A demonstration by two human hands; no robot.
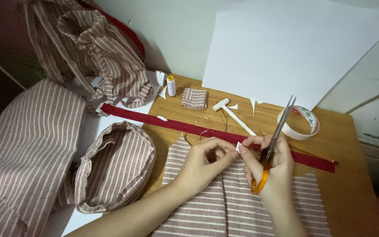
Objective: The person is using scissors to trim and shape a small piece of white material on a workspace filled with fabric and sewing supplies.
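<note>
Head view: a wooden table (pixel 352 145) seen from above, both hands working over striped fabric.
Left hand (pixel 202 164): fingers curled together, pinching a small white scrap (pixel 238 147) by its edge between thumb and forefinger.
Right hand (pixel 273 169): clenched around the orange-handled scissors (pixel 272 147), fingers through the loops, blades pointing up and away from the body.
Scissor blades: whether they stand parted or closed at the tip I cannot tell; they rise just beside the scrap.
White scrap: between the two hands, above the near piece of striped fabric (pixel 233 206) and touching the fingertips of both.
Red zipper tape (pixel 172 125): lies flat across the table, running from the left cloth pile to the right edge, passing just behind the hands.
Doing this well: as I judge it, the scrap wants holding taut and steady, fingertips kept clear of the cutting line, and short snips near the pivot for control on so small a piece.
Risk: the scrap could twist or slip from the pinch, spoiling the edge.
Nearby: a roll of tape (pixel 301 125), a white T-shaped tool (pixel 231 112), a thread spool (pixel 171 85), a folded striped patch (pixel 194 98), a round striped fabric basket (pixel 115 166), white paper sheet (pixel 286 48) against the wall.
</note>
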